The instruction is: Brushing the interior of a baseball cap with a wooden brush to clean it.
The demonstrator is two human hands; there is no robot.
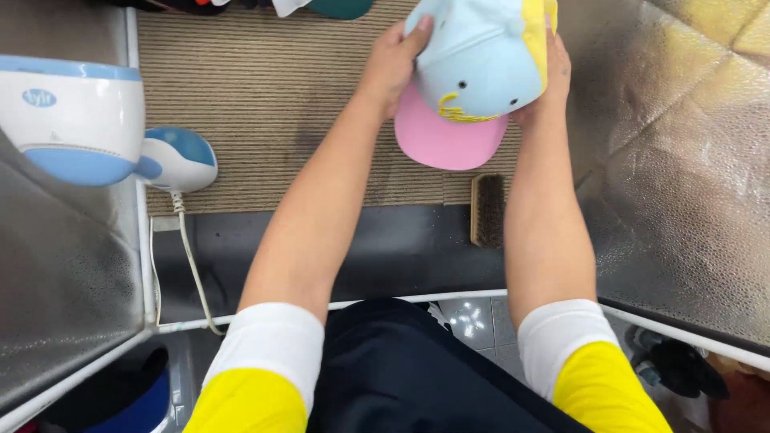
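I hold a baseball cap (481, 68) above a ribbed beige mat (265, 104). The cap has a pale blue crown, a yellow panel on its right side, a pink brim pointing toward me and yellow embroidery on the front. My left hand (393, 60) grips the cap's left side, thumb on the crown. My right hand (553, 72) holds the right side, mostly hidden behind the cap.
A white and blue handheld steamer (72, 120) with a white cord (188, 256) rests at the left. A wooden brush (488, 210) lies on the dark counter edge. Silver padded surfaces (682, 184) flank the mat. More caps show at the top edge.
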